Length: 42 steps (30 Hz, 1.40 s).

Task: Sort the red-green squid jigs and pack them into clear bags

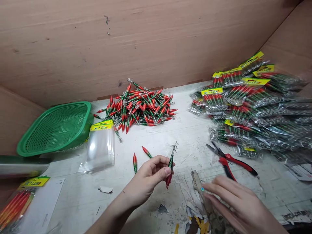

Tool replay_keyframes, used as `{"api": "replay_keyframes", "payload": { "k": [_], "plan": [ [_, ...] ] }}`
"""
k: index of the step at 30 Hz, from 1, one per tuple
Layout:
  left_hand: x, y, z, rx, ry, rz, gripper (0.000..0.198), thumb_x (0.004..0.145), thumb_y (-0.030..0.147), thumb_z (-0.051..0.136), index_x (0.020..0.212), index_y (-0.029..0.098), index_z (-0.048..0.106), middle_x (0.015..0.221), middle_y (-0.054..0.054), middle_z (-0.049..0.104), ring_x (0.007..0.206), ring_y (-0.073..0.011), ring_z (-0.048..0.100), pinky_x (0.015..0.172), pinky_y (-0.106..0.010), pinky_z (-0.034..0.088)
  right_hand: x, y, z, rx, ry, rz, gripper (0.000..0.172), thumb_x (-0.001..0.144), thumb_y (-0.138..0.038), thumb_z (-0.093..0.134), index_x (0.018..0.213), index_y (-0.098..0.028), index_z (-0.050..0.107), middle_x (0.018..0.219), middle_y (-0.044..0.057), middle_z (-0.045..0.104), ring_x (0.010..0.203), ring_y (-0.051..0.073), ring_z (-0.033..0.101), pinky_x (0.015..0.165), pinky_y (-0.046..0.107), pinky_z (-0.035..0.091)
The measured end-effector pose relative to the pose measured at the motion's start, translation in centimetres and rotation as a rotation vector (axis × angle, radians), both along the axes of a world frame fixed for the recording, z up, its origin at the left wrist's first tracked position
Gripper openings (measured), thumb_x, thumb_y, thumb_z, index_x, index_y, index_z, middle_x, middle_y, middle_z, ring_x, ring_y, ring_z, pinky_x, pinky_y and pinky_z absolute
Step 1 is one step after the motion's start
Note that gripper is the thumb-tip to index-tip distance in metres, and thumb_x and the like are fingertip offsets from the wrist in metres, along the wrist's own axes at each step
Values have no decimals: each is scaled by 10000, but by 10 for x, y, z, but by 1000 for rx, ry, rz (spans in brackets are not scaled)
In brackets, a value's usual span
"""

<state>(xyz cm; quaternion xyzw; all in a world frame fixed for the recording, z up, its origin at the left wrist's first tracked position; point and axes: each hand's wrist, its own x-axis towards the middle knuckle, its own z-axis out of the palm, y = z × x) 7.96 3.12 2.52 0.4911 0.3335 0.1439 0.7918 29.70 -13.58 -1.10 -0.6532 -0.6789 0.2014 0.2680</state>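
Note:
My left hand (153,177) pinches a red-and-green squid jig (171,162) between thumb and fingers, its wire hook crown upward and its red end downward. To the right, my right hand (234,198) is closed, slightly blurred, with a small shiny blue-green disc (202,189) at its fingertips. Two loose lure bodies lie beside my left hand: an upright one (135,162) and a slanted one (146,151), partly behind the fingers. Farther back is a heap of red-and-green squid jigs (143,107).
A stack of clear header bags (101,146) lies by a green plastic basket (56,126) on the left. Bagged lures (255,107) pile up at the right, with red-handled pliers (231,159) before them. Another lure pack (18,204) is at front left. Board walls (146,42) enclose the worn table.

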Motion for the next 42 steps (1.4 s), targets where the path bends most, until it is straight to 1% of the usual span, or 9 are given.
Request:
{"api": "replay_keyframes", "payload": {
  "k": [4, 10, 13, 15, 17, 20, 26, 35, 42],
  "plan": [
    [-1, -9, 0, -115, -38, 103, 287, 773, 384, 704, 896, 165, 567, 718, 28, 518, 630, -92, 474, 632, -243, 377, -31, 67, 29, 576, -272, 366, 345, 936, -116, 394, 1241, -86, 551, 791, 103, 672, 662, 190, 581, 588, 334, 445],
    [-12, -15, -7, 81, 46, 206, 274, 822, 431, 610, 801, 159, 579, 676, 4, 546, 646, -125, 504, 667, -271, 415, -62, 103, 23, 651, -346, 439, 272, 925, -87, 375, 1082, -89, 597, 654, 63, 605, 587, 188, 533, 521, 316, 389],
    [-34, -9, -14, 380, 377, 304, 263, 841, 421, 537, 869, 168, 603, 764, -36, 609, 698, -169, 556, 685, -302, 431, -61, 122, 10, 482, -241, 365, 203, 925, -125, 409, 902, -141, 611, 668, 49, 585, 602, 174, 543, 543, 291, 377],
    [-52, -3, -21, 599, 764, 408, 262, 828, 430, 534, 881, 178, 584, 729, -33, 611, 683, -197, 571, 647, -312, 415, -58, 143, 6, 115, -119, 247, 157, 913, -204, 467, 827, -162, 592, 694, 42, 595, 608, 164, 547, 550, 275, 364],
    [-66, 4, -30, 669, 1023, 388, 246, 807, 424, 558, 879, 189, 557, 666, -15, 607, 654, -216, 586, 605, -310, 392, -54, 168, 3, -285, -18, 150, 174, 880, -283, 527, 751, -176, 572, 664, 23, 596, 587, 153, 538, 540, 259, 344],
    [-69, 15, -45, 645, 1037, 263, 165, 788, 329, 582, 882, 199, 544, 630, 11, 618, 615, -204, 606, 568, -284, 384, -56, 199, -7, -535, 40, 158, 262, 805, -318, 619, 595, -190, 529, 539, -15, 555, 510, 129, 501, 492, 240, 314],
    [-38, 36, -61, 740, 945, 298, 105, 806, 242, 584, 901, 199, 578, 673, 23, 646, 636, -150, 628, 604, -235, 424, -77, 213, -28, -512, 38, 107, 335, 761, -356, 655, 515, -197, 491, 501, -9, 535, 509, 133, 475, 497, 249, 289],
    [-52, 124, -32, 785, 1332, 570, 368, 860, 323, 560, 1153, 101, 535, 1074, -199, 655, 1025, -323, 618, 820, -416, 452, -74, 196, -23, -403, 128, 45, 320, 832, -404, 529, 587, -201, 501, 543, -9, 538, 531, 135, 457, 513, 243, 272],
    [-46, 144, -42, 653, 1384, 620, 330, 900, 349, 552, 1171, 160, 562, 1133, -79, 618, 978, -211, 614, 861, -448, 505, -79, 188, -19, -374, 260, 66, 317, 800, -443, 507, 592, -210, 455, 476, -47, 438, 491, 118, 367, 506, 241, 261]
  ]
}}
